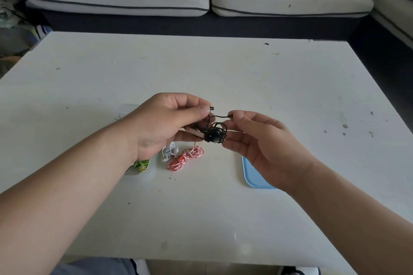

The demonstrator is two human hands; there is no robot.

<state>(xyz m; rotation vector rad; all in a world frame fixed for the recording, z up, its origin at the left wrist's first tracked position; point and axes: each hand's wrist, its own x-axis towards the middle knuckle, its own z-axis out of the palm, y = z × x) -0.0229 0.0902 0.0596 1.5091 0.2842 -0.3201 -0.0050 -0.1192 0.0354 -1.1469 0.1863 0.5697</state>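
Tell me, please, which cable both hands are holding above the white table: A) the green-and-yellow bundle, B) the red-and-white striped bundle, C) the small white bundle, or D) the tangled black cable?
D: the left hand and the right hand pinch the tangled black cable, while the red-and-white striped bundle and the small white bundle lie on the white table.

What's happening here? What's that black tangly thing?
A person holds a tangled black cable above the white table with both hands. The left hand pinches one end, and the right hand pinches the cord further along, with the knotted bundle between them. On the table below lie a red-and-white cable, a white cable, a green cable and a blue tray.
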